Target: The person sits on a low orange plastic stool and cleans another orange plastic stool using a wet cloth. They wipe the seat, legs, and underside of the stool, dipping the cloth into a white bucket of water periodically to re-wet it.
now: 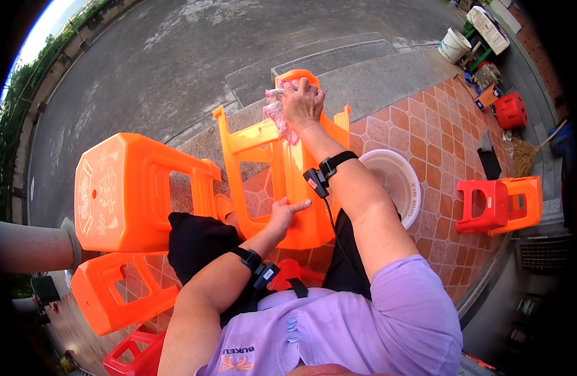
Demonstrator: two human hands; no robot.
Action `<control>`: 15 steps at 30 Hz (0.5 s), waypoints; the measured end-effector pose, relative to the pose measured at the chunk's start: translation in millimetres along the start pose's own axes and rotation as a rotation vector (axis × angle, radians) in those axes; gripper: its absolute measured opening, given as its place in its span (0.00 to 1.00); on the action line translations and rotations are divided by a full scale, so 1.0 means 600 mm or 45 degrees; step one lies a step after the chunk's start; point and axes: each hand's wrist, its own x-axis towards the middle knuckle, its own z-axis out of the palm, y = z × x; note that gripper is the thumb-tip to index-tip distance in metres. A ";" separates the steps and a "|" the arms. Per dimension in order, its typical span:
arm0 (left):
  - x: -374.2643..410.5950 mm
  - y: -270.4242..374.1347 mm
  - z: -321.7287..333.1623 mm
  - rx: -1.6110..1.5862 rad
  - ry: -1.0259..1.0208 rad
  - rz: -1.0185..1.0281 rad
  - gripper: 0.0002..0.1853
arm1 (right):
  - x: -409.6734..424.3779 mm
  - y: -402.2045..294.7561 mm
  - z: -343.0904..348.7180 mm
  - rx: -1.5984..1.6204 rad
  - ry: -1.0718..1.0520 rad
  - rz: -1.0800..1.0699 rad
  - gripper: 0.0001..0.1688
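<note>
An orange plastic stool (251, 145) lies tipped on its side between my knees, its legs pointing away from me. My right hand (303, 102) presses a wet-looking pink and white cloth (280, 115) on a far leg of this stool. Lower down, my left hand (288, 214) rests against the stool's side near the seat end, thumb spread out. To the right of the stool, partly behind my right forearm, stands a white-rimmed plastic basin (413, 188).
A larger orange stool (142, 188) lies at left, with another orange stool (100, 291) and a red stool (128, 350) below it. Small red (486, 207) and orange stools (528, 204) stand at right. Beyond are a white bucket (454, 45), a red basket (510, 110) and a broom (526, 152).
</note>
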 end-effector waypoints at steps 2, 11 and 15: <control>0.000 0.001 0.001 0.035 0.000 -0.026 0.19 | 0.003 0.010 0.010 -0.023 -0.064 0.027 0.14; -0.001 0.002 0.000 -0.003 -0.030 -0.031 0.19 | -0.001 0.005 -0.006 0.052 -0.053 0.036 0.18; 0.001 0.002 0.001 -0.010 -0.016 -0.053 0.19 | 0.001 0.007 -0.004 0.035 -0.094 0.059 0.18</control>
